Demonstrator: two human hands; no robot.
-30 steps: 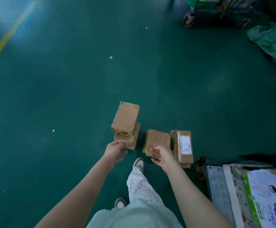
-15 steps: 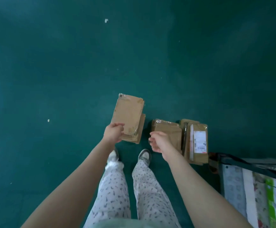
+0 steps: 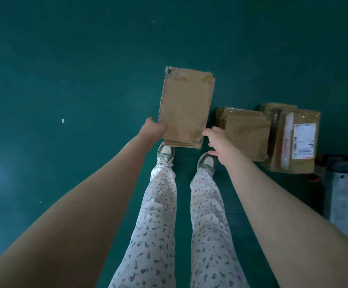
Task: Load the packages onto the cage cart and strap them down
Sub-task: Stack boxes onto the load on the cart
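Grey sneakers (image 3: 166,153) stand just on the near side of the flat cardboard package (image 3: 186,104). The left hand (image 3: 155,129) grips its near left corner; the right hand (image 3: 216,140), loosely spread, hangs beside its near right corner. Right of it lie a taped package (image 3: 246,134) and a labelled package (image 3: 293,142) on the floor (image 3: 86,80).

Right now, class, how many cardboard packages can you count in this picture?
5. The top package, gripped by the left hand; a second package under it; a middle package near the right hand; a labelled package; a rear package behind it. Stacks may hide more.
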